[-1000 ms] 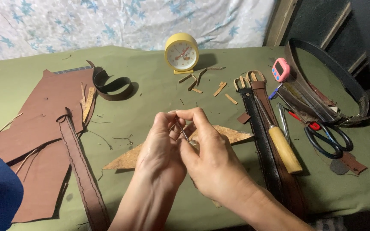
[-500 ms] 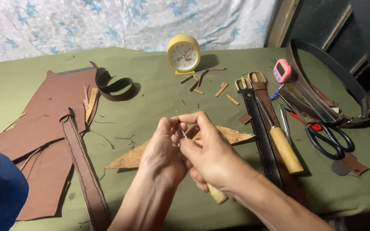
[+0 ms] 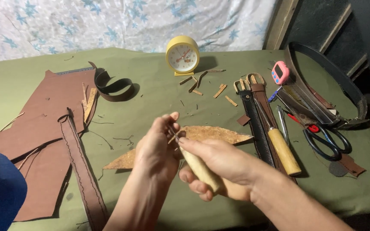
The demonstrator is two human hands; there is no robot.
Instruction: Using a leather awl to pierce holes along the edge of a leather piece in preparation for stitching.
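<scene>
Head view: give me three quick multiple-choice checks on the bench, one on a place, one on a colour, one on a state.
1. Where does the round clock stand?
A. at the far edge of the green table
B. on the brown leather sheet
C. beside the scissors

2. What colour are the scissors' handles?
A. yellow
B. black
C. white

3. What is the right hand doing?
A. resting flat on the table
B. gripping a wooden-handled tool
C. holding the clock

Answers:
1 A, it sits by the patterned cloth at the back.
2 B, both loops are dark.
3 B, the fingers wrap the pale handle, its thin metal tip up at the left hand's fingertips.
</scene>
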